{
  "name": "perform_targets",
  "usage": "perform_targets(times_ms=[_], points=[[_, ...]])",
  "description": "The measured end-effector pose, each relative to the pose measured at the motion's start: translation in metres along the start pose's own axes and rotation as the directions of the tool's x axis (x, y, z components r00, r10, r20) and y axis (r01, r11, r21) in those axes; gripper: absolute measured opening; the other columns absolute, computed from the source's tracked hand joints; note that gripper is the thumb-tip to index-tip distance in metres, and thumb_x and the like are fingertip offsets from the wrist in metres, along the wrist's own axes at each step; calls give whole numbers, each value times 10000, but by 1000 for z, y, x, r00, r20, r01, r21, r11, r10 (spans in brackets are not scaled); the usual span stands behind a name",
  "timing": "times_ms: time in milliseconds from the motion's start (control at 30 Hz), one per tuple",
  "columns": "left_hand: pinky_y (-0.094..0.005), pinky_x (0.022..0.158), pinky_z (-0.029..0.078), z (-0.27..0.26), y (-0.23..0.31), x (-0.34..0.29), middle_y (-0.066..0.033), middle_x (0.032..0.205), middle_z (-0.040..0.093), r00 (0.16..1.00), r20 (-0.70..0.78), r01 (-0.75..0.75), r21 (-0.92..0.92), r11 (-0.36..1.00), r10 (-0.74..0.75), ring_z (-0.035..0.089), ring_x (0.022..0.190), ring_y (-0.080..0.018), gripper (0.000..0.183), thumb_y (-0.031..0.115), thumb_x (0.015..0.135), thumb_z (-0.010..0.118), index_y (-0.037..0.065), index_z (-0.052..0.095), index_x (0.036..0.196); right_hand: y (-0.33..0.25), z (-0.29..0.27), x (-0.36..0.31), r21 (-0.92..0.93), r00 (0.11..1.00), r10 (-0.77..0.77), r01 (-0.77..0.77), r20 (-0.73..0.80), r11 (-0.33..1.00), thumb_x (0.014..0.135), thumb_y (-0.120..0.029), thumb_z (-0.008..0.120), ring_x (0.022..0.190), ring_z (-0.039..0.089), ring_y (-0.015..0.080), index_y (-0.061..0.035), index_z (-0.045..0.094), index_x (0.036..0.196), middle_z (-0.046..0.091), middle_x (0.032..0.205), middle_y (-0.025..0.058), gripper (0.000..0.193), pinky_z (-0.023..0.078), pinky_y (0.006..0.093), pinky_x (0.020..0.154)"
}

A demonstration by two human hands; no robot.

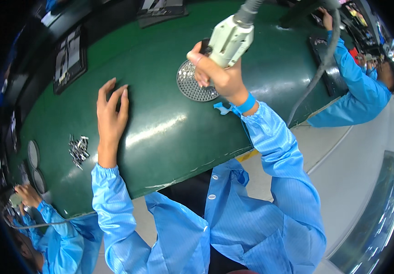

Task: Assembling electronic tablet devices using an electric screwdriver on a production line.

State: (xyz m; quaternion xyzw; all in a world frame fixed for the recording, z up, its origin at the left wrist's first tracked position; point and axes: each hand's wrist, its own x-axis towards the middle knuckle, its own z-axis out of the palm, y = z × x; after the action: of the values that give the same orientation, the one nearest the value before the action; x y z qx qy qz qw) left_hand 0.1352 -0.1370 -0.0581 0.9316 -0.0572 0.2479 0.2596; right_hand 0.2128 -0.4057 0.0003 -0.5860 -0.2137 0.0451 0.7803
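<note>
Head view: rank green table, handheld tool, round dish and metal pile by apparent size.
Green table
Handheld tool and round dish: similar, tool seems nearer the camera, so unranked
Pile of small metal pieces

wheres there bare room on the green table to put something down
The green table is bare between the left hand and the round dimpled tray, and again from the right hand across to the grey cable. It is crowded at the tray, with that hand and the pale tool over it, and left of the left hand, where small metal pieces lie.
</note>
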Motion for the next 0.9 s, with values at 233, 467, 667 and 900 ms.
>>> perform_targets(times_ms=[233,467,667,900], points=[[-401,933,484,-3,9,4,-181,1262,567,1000,1,13,19,1000,-13,591,1120,-341,174,124,928,626,20,701,1045,-2,-1,3,4,1000,4,-4,3,1000,844,-144,732,462,509,44,-35,625,814,585,601,-17,156,376,221,424],[-348,749,524,0,20,93,-105,938,697,986,-166,37,80,996,-23,678,867,-295,187,209,920,633,37,707,931,2,-6,4,-20,999,-46,46,-20,999,886,-60,654,487,490,50,1,614,906,546,631,-3,76,371,212,444],[-432,840,525,51,-58,239,-172,950,716,932,-36,363,97,927,-362,675,952,-367,494,538,835,637,64,728,941,2,1,1,-24,1000,-24,23,-20,999,889,-64,650,503,490,38,-10,618,923,550,650,-19,72,370,214,454],[-479,889,517,129,-81,254,-285,1150,606,847,94,466,340,817,-523,628,1029,-449,760,619,770,673,-47,551,1116,2,-14,-1,-98,997,-63,60,-37,993,810,-31,718,721,606,102,-19,626,949,644,823,46,167,488,263,642]])
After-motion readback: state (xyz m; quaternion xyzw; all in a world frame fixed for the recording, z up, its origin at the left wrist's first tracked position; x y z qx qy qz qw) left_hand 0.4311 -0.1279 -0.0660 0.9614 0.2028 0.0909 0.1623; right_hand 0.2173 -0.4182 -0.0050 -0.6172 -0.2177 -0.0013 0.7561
